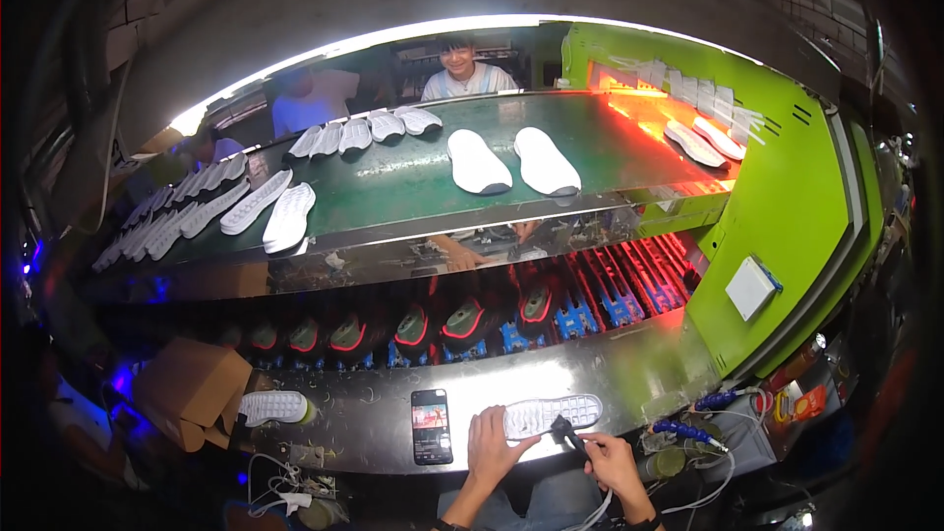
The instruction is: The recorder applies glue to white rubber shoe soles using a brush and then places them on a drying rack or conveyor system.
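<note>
A white shoe sole [580,407] lies on the metal ledge in front of me, its patterned side up. My left hand [489,446] grips the sole's left end, with the thumb stretched along its near edge. In my right hand [614,465] is a dark-headed brush [563,427], its head against the middle of the sole. A pale hose runs down from below that hand. Just left of my left hand, a phone [431,427] lies on the ledge with its screen lit.
Several white soles [285,218] lie on the green conveyor belt [393,172] beyond. Dark shoe uppers [466,323] stand on a lower conveyor. A cardboard box [192,385] with another sole [273,407] beside it is at left; a green machine housing [787,206] stands right. A person [470,74] faces me across the belt.
</note>
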Available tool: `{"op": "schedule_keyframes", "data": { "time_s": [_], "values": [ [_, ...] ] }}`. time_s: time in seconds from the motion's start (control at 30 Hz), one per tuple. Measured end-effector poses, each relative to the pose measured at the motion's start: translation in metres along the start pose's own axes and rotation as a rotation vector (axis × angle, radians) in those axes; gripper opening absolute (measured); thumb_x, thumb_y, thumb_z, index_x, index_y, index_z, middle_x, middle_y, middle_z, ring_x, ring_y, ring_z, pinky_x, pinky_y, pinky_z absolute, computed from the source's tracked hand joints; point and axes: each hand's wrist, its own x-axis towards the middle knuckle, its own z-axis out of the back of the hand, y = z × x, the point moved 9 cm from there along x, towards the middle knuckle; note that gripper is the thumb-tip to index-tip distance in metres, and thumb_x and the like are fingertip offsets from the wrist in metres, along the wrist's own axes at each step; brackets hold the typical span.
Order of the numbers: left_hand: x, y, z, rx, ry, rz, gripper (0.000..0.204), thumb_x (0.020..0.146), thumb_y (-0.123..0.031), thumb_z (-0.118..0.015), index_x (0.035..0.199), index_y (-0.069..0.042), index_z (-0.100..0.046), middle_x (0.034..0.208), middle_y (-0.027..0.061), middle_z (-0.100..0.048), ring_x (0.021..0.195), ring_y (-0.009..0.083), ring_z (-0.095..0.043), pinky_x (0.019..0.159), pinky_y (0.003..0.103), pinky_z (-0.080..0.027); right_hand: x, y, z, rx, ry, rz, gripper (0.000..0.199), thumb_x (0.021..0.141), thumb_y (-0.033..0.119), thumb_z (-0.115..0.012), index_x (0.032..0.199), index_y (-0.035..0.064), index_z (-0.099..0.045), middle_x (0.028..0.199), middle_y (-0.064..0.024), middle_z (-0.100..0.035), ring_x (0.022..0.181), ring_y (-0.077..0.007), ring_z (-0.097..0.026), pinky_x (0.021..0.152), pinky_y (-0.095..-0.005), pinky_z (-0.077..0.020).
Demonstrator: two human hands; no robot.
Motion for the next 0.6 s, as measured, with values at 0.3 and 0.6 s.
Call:
{"op": "schedule_keyframes", "data": {
  "time_s": [0.3, 0.6],
  "values": [
    [-0.015, 0.004, 0.004, 0.002, -0.014, 0.046, 0.080, 0.073, -0.047, -0.085, 0.124, 0.006, -0.055, 0.125, 0.0238, -0.053, 0.116, 0.0405, -0.052, 0.098, 0.047, -0.045, -0.025, -0.020, 0.030, 0.063, -0.054, 0.253, 0.023, 0.096, 0.008, -0.062, 0.116, -0.0001, -0.072, 0.067, -0.0039, -0.066, 0.049, -0.0063, -0.054, 0.043, -0.0223, -0.0394],
    [-0.026, -0.071, 0.023, -0.844, 0.341, 0.359, 0.036, 0.098, -0.019, -0.067, 0.127, 0.001, -0.061, 0.113, 0.0082, -0.062, 0.097, 0.0136, -0.061, 0.083, 0.027, -0.051, -0.067, 0.012, 0.010, 0.348, -0.189, 0.309, 0.021, 0.095, 0.005, -0.066, 0.111, 0.0016, -0.054, 0.074, -0.0044, -0.065, 0.063, -0.0085, -0.061, 0.057, -0.0214, -0.0472]
  ]
}}
